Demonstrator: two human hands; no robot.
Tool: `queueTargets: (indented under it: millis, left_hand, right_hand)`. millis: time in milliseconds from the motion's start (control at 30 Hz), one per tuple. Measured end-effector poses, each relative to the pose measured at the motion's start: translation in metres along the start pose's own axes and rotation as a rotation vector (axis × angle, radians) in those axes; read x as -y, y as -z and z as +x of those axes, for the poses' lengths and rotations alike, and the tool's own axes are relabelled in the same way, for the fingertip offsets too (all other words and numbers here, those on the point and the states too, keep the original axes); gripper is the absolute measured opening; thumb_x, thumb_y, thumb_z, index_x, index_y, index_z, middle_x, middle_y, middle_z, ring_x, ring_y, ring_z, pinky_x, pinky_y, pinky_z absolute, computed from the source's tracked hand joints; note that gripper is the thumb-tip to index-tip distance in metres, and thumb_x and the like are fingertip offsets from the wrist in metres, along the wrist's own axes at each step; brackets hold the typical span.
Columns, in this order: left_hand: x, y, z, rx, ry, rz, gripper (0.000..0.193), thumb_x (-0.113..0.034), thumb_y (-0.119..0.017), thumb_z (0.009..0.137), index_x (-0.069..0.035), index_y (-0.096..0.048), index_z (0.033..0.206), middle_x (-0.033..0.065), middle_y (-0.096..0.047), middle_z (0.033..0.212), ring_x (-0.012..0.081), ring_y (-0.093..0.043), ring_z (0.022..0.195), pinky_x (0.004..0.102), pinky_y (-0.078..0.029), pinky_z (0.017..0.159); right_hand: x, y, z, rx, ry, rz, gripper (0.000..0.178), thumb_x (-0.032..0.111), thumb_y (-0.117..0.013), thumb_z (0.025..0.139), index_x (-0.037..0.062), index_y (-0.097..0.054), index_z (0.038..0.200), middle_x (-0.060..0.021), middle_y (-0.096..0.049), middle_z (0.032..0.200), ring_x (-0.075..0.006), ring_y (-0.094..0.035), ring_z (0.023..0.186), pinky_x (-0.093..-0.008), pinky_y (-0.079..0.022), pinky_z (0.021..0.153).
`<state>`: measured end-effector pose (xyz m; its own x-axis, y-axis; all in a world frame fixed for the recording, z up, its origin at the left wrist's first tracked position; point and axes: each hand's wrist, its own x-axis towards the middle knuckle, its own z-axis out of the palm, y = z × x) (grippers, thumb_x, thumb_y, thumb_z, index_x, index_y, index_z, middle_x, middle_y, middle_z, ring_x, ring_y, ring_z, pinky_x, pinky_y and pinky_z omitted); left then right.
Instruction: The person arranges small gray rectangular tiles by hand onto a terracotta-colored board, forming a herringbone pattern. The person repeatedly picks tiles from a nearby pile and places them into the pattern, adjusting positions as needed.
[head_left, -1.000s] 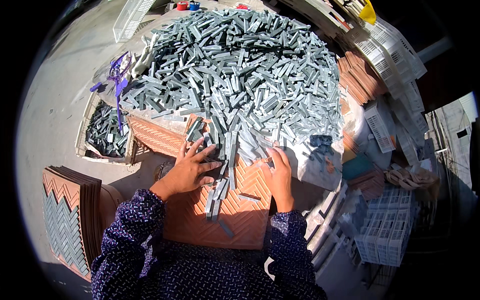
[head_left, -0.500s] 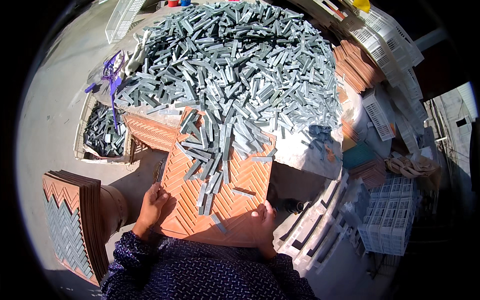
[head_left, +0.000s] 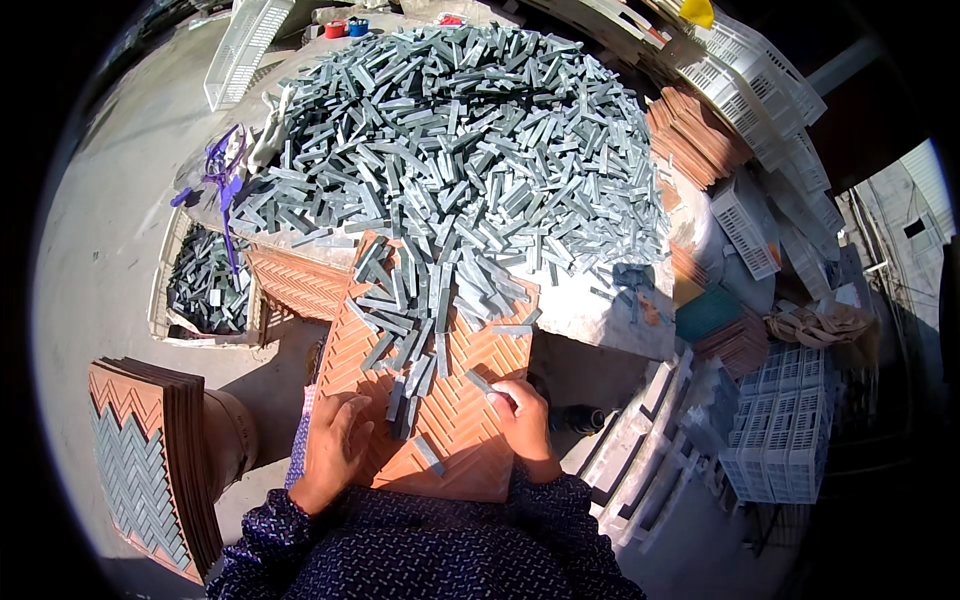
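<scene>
The right hand [head_left: 524, 420] pinches a grey strip [head_left: 478, 380] over the grooved terracotta board [head_left: 474, 460]; the left hand [head_left: 334, 442] sits half-curled at its left edge, any hold not discernible. Loose strips [head_left: 443, 300] lie across the board, most herringbone grooves unfilled, whereas the panel stack [head_left: 135, 480] at left shows a largely filled face. Beyond, a pale crate [head_left: 162, 305] holds dark strips [head_left: 205, 285]; contents of the far red tub [head_left: 334, 30] cannot be told

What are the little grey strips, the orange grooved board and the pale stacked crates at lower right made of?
Grey strips: probably cut stone, perhaps ceramic; matte, with straight edges and varied grey tones.
Orange board: maybe moulded plastic or rubber; dull, evenly coloured, regularly grooved.
Pale crates: likely plastic; smooth-looking, with repeated moulded slots.
</scene>
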<state>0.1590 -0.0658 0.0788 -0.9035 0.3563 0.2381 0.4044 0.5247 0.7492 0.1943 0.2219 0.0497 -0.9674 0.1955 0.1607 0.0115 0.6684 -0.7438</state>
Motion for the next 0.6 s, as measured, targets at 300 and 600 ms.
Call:
queueTargets:
  millis: [300, 600]
  left_hand:
    - [0.003, -0.024, 0.024, 0.105, 0.07, 0.044, 0.025, 0.0, -0.071, 0.073, -0.001, -0.057, 0.094, 0.0133, -0.06, 0.086, 0.0327, -0.058, 0.083, 0.0394, -0.048, 0.074]
    - [0.003, -0.036, 0.029, 0.093, 0.045, 0.178, 0.03, -0.009, -0.074, 0.071, -0.002, -0.056, 0.094, 0.0145, -0.06, 0.089, 0.0353, -0.057, 0.083, 0.0417, -0.047, 0.071]
  right_hand:
    - [-0.005, 0.013, -0.003, -0.098, 0.046, -0.068, 0.02, 0.002, -0.064, 0.081, 0.0023, -0.064, 0.101, -0.0151, -0.063, 0.089, -0.029, -0.064, 0.076, -0.0354, -0.051, 0.068]
    - [-0.006, 0.006, -0.011, -0.008, -0.082, -0.043, 0.022, 0.008, -0.068, 0.076, 0.0056, -0.063, 0.097, -0.0135, -0.063, 0.092, -0.0334, -0.062, 0.081, -0.0403, -0.05, 0.07]
